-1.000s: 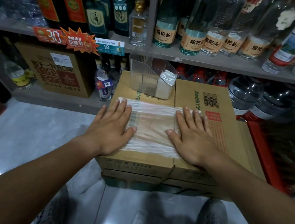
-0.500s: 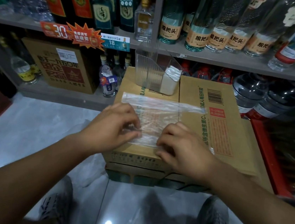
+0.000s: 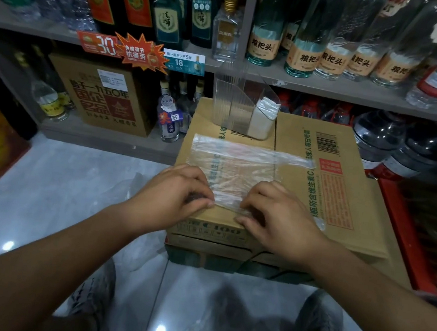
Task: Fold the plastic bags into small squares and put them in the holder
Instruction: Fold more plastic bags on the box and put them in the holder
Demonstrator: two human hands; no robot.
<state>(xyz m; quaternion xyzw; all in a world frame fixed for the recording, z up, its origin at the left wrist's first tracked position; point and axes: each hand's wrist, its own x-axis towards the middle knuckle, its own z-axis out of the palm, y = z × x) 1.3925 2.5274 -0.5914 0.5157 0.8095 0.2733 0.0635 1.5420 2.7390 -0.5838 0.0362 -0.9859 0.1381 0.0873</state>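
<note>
Thin, clear plastic bag: lies spread flat on top of the brown cardboard carton, long side running left to right. A narrow strip trails off to the right along the far edge.

The near edge is pinched at two places. The left hand grips it at the near-left corner. The right hand grips it a little nearer the body, close to the carton's front rim. Both hands are curled, thumb against fingertips, with film caught between them; neither lies flat.

Step judged to be in hand: the near edge is being taken up for a fold away from the body, toward the far edge.

Notes on doing it well:
- The edge should be raised evenly at both pinches, so that the crease is laid parallel to the far edge.
- The film looks thin and is likely to slip and trap air. The fold should be laid down slowly and smoothed from the middle outward.
- The trailing strip should be tucked inside the outline before further folds are made; otherwise a square is unlikely to be obtained.

The clear, ribbed plastic holder stands at the far end of the carton, just beyond the bag. A white stack of folded bags stands upright in its right side. The finished square should be matched to that stack's width.

Glass bottles are ranged on the grey shelf behind; wide sweeps should be avoided.
</note>
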